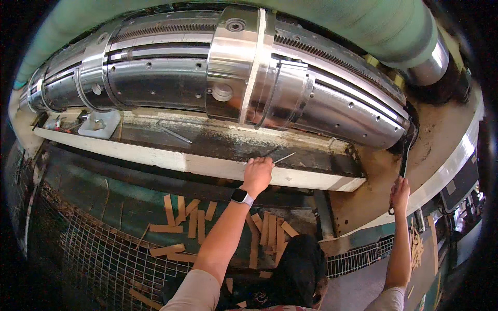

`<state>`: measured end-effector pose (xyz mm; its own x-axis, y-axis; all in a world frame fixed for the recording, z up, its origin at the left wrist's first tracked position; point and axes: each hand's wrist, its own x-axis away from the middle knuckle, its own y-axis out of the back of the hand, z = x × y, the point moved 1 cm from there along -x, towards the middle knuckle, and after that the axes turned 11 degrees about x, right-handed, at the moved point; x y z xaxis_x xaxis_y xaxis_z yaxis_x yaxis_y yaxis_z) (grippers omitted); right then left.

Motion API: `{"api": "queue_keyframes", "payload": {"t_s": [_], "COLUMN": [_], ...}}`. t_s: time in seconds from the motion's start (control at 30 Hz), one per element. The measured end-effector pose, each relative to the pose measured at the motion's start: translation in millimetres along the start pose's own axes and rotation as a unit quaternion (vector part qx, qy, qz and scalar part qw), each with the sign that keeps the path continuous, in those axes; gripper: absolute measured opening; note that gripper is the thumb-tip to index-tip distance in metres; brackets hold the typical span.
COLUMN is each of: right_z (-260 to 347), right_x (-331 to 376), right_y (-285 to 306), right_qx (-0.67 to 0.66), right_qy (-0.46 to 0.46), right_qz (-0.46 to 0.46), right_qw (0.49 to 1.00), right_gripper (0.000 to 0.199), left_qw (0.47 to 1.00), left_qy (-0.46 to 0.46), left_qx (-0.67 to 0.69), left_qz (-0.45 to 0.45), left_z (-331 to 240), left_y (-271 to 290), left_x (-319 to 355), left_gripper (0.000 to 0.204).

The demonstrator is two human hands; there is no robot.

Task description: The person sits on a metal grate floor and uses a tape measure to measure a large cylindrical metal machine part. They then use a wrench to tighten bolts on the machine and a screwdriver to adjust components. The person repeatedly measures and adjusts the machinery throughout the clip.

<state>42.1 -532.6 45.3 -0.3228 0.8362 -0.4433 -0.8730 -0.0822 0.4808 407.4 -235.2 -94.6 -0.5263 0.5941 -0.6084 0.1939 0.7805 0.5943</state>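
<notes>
Nearest, between the 2 forearms, a dark-clothed knee [298,267] rises over the floor, where many flat wood strips [193,223] lie scattered beside a wire mesh [114,259].

The right hand [399,194] is off the right end of the ledge [207,165], its fingers closed around the handle of a wrench [403,165]. The wrench's long axis runs away from the body and slightly rightward; its small looped near end shows below the fist, and its broader head points at the far right. It looks slim and dark, with a dull sheen along the shank.

The left hand [258,174], with a watch [240,196] at its wrist, is at the ledge's cream front edge, right of the middle. A thin, straight, pale rod [284,157] sticks out beside its curled fingers, pointing right and away; I cannot tell whether they grip it.

Farther back on the ledge lie a grey metal bar [175,132] and, near the left end, a white tray [98,125].

Behind stands a shiny steel cylinder [155,83], its right end by the wrench's head; farthest is a green pipe [363,26].
</notes>
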Motion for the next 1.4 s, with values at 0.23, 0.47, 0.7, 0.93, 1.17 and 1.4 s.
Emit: {"api": "queue_keyframes", "payload": {"t_s": [0.23, 0.47, 0.7, 0.93, 1.17, 1.4], "right_z": [-31.2, -46.4, -71.4, -47.3, -74.3, -68.0], "right_x": [-17.8, -46.6, -68.4, -59.9, -77.6, -81.8], "right_y": [-50.3, -105.4, -108.6, -108.7, -107.7, -121.6], "right_qx": [0.051, 0.099, 0.038, -0.037, -0.106, -0.086], "right_qy": [0.086, 0.131, 0.158, 0.093, 0.038, 0.028], "right_qz": [-0.113, -0.19, -0.209, -0.145, -0.114, -0.128], "right_qw": [0.989, 0.968, 0.964, 0.984, 0.987, 0.988], "right_gripper": [0.03, 0.046, 0.032, 0.043, 0.043, 0.058], "left_qw": [1.0, 0.999, 0.998, 0.996, 0.996, 0.995], "left_qy": [0.011, 0.014, 0.032, 0.045, 0.044, 0.03], "left_qx": [-0.003, -0.008, -0.052, -0.052, -0.029, 0.007], "left_qz": [-0.022, -0.043, -0.025, -0.058, -0.067, -0.09], "left_z": [-5.5, -8.1, -4.8, -10.0, -11.9, -12.0], "left_y": [-7.5, -9.4, -9.6, -11.7, -15.9, -8.1], "left_x": [-0.3, 1.8, 0.9, 0.4, -1.4, 2.1], "left_gripper": [0.013, 0.014, 0.013, 0.014, 0.013, 0.011]}}
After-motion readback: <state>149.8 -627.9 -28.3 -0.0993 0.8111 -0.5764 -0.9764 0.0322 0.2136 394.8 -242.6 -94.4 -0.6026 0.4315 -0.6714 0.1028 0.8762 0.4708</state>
